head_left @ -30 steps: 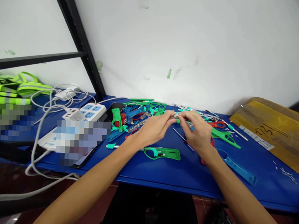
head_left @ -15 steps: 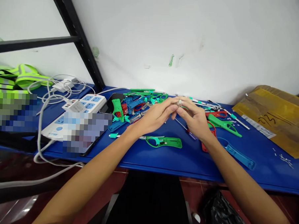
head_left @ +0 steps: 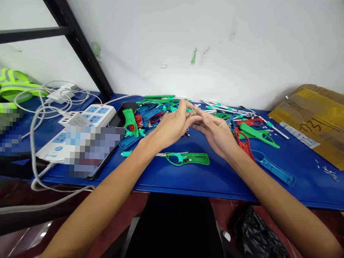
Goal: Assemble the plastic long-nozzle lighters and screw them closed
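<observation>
"In the head view, where are the hands?"

"Both are beyond the open green plastic handle half with a teal piece and metal rod (head_left: 195,159), raised above the table. The left hand (head_left: 172,125) has its thumb and forefinger pinching a small clear part (head_left: 193,111)."

"And the right hand (head_left: 216,133)?"

"Its fingertips meet the left ones at that same part, thumb and forefinger close together. I can't tell how firmly they grip, and the lower fingers are partly hidden."

"What lies around the green handle half?"

"It rests near the front edge of the blue table (head_left: 175,180), its rod running left beneath the left forearm. Behind it is a jumble of green, blue and red plastic pieces (head_left: 152,111). To its right are a curved red plastic handle piece (head_left: 246,147) and, farther over, a long blue plastic handle half (head_left: 275,172)."

"Farther out?"

"Left of it, a white power strip with blue sockets (head_left: 103,111); well right and behind, a brown-taped cardboard box (head_left: 317,126). Below it to the right, a black plastic bag (head_left: 262,239) sits on the floor."
</observation>
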The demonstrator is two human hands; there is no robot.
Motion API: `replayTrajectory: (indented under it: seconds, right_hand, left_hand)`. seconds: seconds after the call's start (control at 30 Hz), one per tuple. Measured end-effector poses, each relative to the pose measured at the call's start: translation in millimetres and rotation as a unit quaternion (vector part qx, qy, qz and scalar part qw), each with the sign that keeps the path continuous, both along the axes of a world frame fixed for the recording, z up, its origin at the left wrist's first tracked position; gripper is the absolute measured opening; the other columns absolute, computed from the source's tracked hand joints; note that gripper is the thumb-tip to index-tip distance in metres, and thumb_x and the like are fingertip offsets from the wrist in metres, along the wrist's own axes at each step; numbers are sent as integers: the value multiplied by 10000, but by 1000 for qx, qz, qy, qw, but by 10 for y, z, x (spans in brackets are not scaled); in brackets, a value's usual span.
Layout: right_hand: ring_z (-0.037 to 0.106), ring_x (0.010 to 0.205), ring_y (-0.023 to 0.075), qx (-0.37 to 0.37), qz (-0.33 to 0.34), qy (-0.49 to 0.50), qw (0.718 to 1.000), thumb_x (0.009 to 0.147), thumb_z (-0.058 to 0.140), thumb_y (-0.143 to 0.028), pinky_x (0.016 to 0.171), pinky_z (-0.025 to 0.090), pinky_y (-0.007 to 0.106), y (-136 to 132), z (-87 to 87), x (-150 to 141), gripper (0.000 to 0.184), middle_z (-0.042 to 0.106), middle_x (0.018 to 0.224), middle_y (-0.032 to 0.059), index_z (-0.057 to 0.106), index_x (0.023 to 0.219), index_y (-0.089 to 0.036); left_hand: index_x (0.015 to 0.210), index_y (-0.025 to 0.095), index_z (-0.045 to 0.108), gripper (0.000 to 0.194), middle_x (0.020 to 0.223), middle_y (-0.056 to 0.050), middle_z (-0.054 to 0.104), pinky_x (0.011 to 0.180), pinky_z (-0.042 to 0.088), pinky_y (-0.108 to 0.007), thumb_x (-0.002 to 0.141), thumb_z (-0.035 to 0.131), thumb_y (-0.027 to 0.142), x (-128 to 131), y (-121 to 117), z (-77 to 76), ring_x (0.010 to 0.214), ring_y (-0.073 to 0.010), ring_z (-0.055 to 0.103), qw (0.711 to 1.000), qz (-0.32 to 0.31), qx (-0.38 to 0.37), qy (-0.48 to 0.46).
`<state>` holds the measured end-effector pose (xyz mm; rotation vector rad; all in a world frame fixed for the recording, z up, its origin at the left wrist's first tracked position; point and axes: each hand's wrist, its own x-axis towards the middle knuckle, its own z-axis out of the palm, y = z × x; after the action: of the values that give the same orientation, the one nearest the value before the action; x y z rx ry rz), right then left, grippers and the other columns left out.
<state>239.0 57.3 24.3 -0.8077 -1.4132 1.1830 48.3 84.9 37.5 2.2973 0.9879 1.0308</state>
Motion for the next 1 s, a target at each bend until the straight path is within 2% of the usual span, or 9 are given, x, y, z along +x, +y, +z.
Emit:
replayTrajectory:
  seconds: [0.17,0.27,0.37,0.5,0.57,0.63,0.73,0.9,1.0]
  right_hand:
    - [751,1196,277,-30,-37,14,999,861,862,-680,1031,664,480,31,-23,-32,425,836,1186,52,879,1002,-279]
    - [756,1158,270,-30,-59,28,997,847,854,-709,968,694,453,39,-44,-76,478,830,1189,48,869,1045,-273]
    - [758,1143,268,-20,-103,26,994,868,837,-700,858,718,411,70,-86,-55,537,809,1257,66,822,1192,-271]
    - [779,1016,240,-31,-85,-21,996,926,779,-692,755,717,382,160,-172,127,576,787,1225,91,745,1289,-247]
    - [768,889,214,-26,-46,-80,995,958,747,-664,719,708,387,194,-208,271,551,770,1096,74,728,1291,-224]
    - [724,761,188,2,-13,-164,986,972,736,-610,679,678,377,193,-220,415,525,735,971,39,709,1309,-208]
    - [674,713,170,37,46,-278,959,1000,706,-526,675,605,341,113,-179,564,484,730,921,18,658,1361,-208]
    - [695,839,191,-4,182,-349,919,1057,637,-547,758,550,325,-101,-4,582,356,754,946,34,637,1203,-222]
    - [709,894,207,13,205,-390,897,1102,555,-530,808,529,337,-175,98,556,334,772,1001,50,643,1186,-219]
  left_hand:
    - [1369,224,515,382,920,-73,760,733,530,-363,1173,378,522,-22,2,-11,806,-283,762,996,-2,19,92]
    - [1530,234,486,453,1103,-108,782,791,556,-362,1187,337,488,9,-1,-37,978,-297,778,991,-11,51,125]
    - [1592,248,508,490,1340,-148,724,848,569,-354,1174,406,483,28,5,-56,1208,-319,717,977,-13,109,183]
    - [1561,282,603,496,1382,-145,656,862,563,-353,1120,566,506,-64,38,-32,1164,-296,685,971,-33,124,199]
    - [1397,278,736,397,1288,-107,685,880,541,-350,1095,622,509,-163,61,5,1057,-250,694,979,-75,84,169]
    - [1164,243,824,315,1126,-67,731,846,514,-327,1069,672,501,-268,84,36,942,-206,689,980,-137,3,142]
    - [947,216,851,287,936,-31,737,751,469,-294,976,795,495,-375,108,32,820,-167,637,958,-215,-130,140]
    - [959,215,864,308,906,-19,715,717,424,-284,878,889,511,-381,91,-24,811,-154,582,927,-263,-210,163]
    - [987,208,847,301,912,-14,706,701,410,-285,895,870,494,-353,49,-8,791,-151,556,927,-256,-212,173]
